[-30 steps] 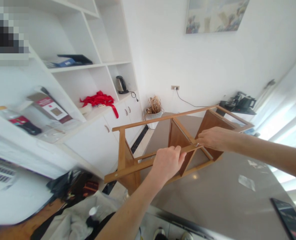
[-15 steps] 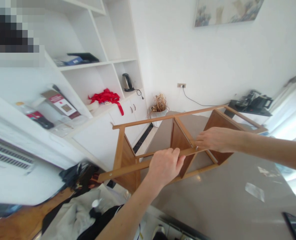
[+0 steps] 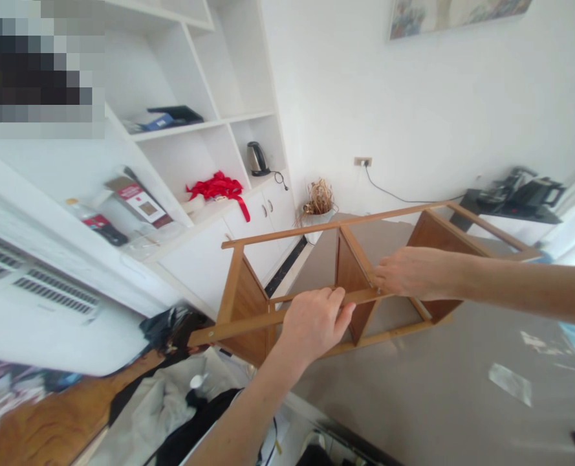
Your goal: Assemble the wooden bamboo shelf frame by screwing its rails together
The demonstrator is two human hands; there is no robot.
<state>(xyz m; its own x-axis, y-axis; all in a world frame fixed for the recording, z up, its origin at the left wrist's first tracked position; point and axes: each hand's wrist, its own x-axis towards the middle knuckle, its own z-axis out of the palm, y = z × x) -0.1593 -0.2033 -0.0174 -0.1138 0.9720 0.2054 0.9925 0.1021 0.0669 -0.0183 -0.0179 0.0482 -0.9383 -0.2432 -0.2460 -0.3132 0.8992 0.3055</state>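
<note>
A wooden shelf frame (image 3: 292, 233) lies on its side on the grey tabletop (image 3: 413, 388), its shelf panels standing upright between the long rails. My left hand (image 3: 314, 323) is wrapped over the near wooden rail (image 3: 248, 325), left of its middle. Farther right on that rail, my right hand (image 3: 408, 272) is closed, fingertips pinched together at the joint with the middle panel (image 3: 359, 304). A small shiny metal fitting (image 3: 378, 291) shows just under those fingertips. Whatever the right fingers hold is hidden.
A clear plastic scrap (image 3: 510, 383) lies on the tabletop at right. Behind stand a potted dried plant (image 3: 320, 200) and a black kettle (image 3: 539, 193) on a side stand. White shelving (image 3: 262, 213) lines the left. Clothes (image 3: 156, 401) are heaped at near left.
The camera view has turned slightly left, so the surroundings sit farther right. Both hands keep their places on the rail, with the right fingers shifted slightly at the joint.
</note>
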